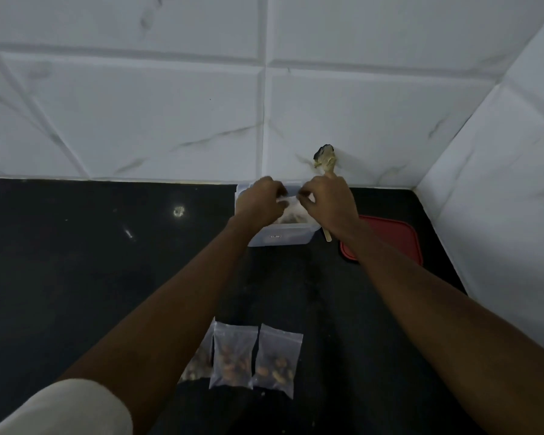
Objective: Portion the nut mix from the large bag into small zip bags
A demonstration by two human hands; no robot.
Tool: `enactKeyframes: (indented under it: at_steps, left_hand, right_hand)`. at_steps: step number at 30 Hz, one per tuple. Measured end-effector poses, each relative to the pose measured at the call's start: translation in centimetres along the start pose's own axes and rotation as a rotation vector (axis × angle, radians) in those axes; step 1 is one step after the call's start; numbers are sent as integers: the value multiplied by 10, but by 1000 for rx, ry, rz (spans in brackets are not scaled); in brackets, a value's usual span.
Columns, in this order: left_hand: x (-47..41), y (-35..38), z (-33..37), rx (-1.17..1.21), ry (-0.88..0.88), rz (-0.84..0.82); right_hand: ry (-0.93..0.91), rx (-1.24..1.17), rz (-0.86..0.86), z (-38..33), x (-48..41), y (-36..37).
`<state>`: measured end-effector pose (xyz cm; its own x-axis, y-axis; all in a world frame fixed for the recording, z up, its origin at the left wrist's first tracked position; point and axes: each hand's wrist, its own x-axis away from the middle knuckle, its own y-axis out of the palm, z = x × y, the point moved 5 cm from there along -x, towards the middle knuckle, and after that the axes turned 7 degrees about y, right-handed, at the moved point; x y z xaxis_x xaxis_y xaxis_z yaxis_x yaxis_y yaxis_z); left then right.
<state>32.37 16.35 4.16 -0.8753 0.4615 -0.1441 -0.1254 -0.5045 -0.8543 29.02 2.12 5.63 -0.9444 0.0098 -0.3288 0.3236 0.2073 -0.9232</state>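
Observation:
A clear plastic bag with nuts in it hangs between my two hands over a white plastic container at the back of the black counter. My left hand pinches the bag's top left edge. My right hand pinches its top right edge and also holds a wooden spoon, whose bowl sticks up past the fingers and whose handle end shows below the wrist. Three small zip bags with nuts lie flat near the front: one partly under my left forearm, a middle one, a right one.
A red lid lies on the counter right of the container, partly under my right forearm. White marble-look tiled walls close the back and the right side, forming a corner. The black counter stretches to the left.

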Motion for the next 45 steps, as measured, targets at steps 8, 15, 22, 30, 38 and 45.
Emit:
enactKeyframes:
  at_steps: [8,15,22,30,38,45]
  left_hand:
    - [74,-24,29,141,24,254]
    - [129,3,29,166,25,31]
    - [176,41,16,-39,-18,-457]
    - [201,47,23,-275,13,-377]
    - [207,60,28,-441,72,-457]
    - [205,60,20,-272,46,-475]
  right_hand:
    - [133,-240,209,-6,64,-24]
    - [182,-278,167,-10,125,-22]
    - [240,-392,6,-18,177,-10]
    - [319,-369,-450,-22,229,19]
    - [229,-302,-491,-32,242,33]
    - [222,-184,-552,-40,239,27]
